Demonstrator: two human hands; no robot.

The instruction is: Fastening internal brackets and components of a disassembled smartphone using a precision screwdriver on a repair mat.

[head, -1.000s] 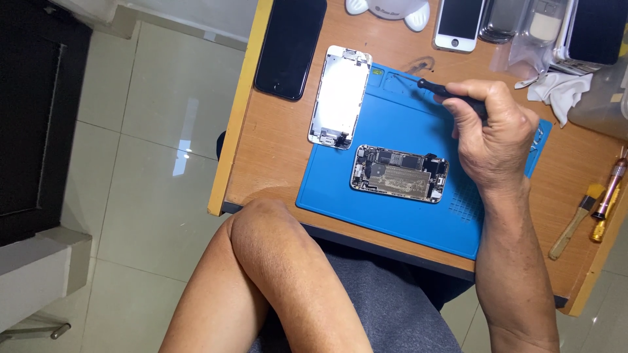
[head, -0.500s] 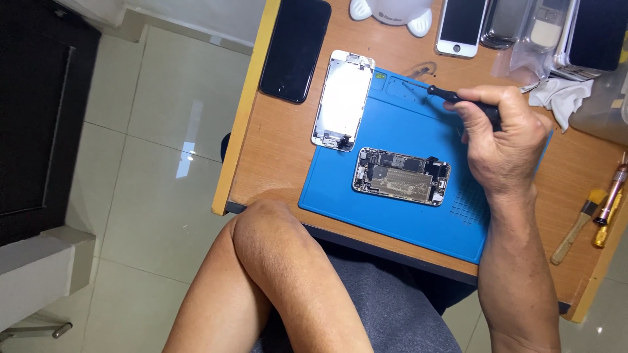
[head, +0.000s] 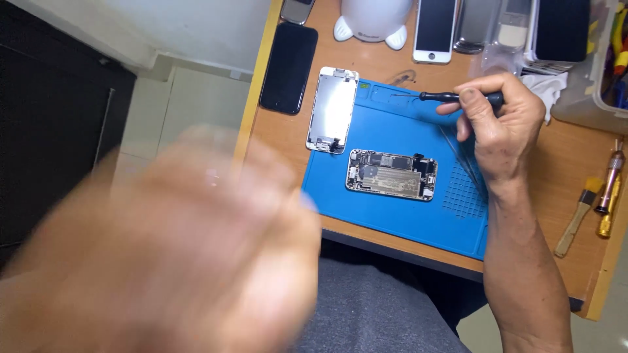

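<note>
My right hand (head: 504,124) is shut on a thin black screwdriver (head: 441,97), whose tip points left over the far part of the blue work mat (head: 392,216). An opened phone body (head: 391,174) with its circuit board showing lies on the mat, just below and to the left of that hand. A detached screen panel (head: 332,109) lies at the mat's left edge, inner side up. My left hand (head: 170,261) is raised close to the camera as a large blur at lower left. It touches nothing visible, and its fingers cannot be made out.
A black phone (head: 288,68) lies at the wooden desk's left edge. A white rounded device (head: 373,19), a white phone (head: 435,29) and several other handsets line the back. A brush (head: 575,219), small screwdrivers (head: 608,189) and a plastic bin (head: 598,78) sit at right.
My left hand has come up in front of the camera, blurred, covering my knee and the floor. The right hand with the screwdriver stays over the mat's far edge.
</note>
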